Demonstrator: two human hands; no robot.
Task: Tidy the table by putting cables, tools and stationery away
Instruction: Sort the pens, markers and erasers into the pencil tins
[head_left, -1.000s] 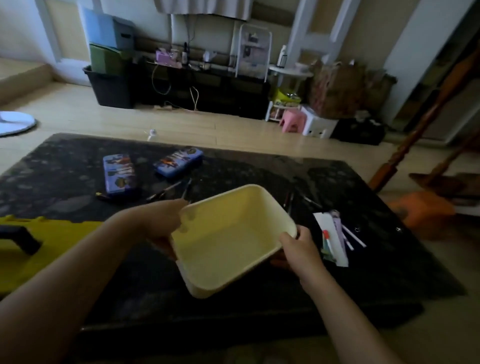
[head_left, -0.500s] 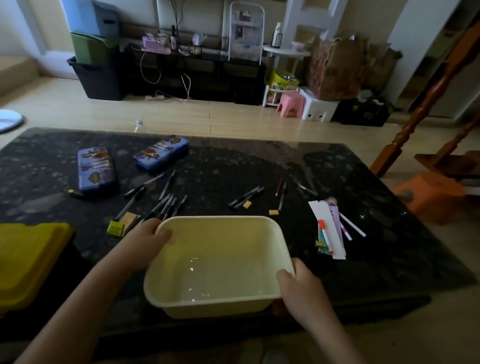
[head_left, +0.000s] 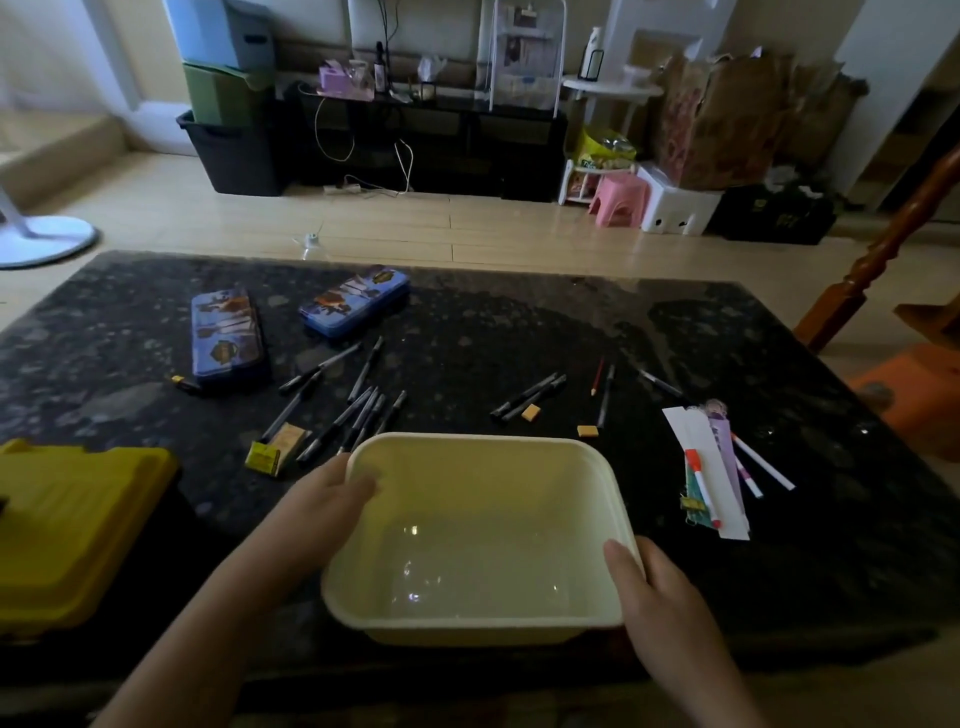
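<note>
On the near edge of the dark, speckled stone table (head_left: 519, 322) sat a cream plastic tub (head_left: 493, 483), rectangular with rounded corners, a rolled lip and a glossy bare floor. The left hand (head_left: 327, 499) grasped its far-left corner with a digit hooked over the lip; the right hand (head_left: 660, 597) clasped the near-right corner, thumb laid inside the wall. Just beyond the tub lay a fan of slim black pens (head_left: 358, 415) and a small yellow box (head_left: 270, 449). Farther back rested two flat, printed blue pencil tins (head_left: 224, 332). To the right were two small square tan erasers (head_left: 531, 413), a red pencil (head_left: 597, 376), and white paper strips (head_left: 698, 452) with markers on them. A moulded yellow toolbox (head_left: 67, 525) occupied the left edge.
</note>
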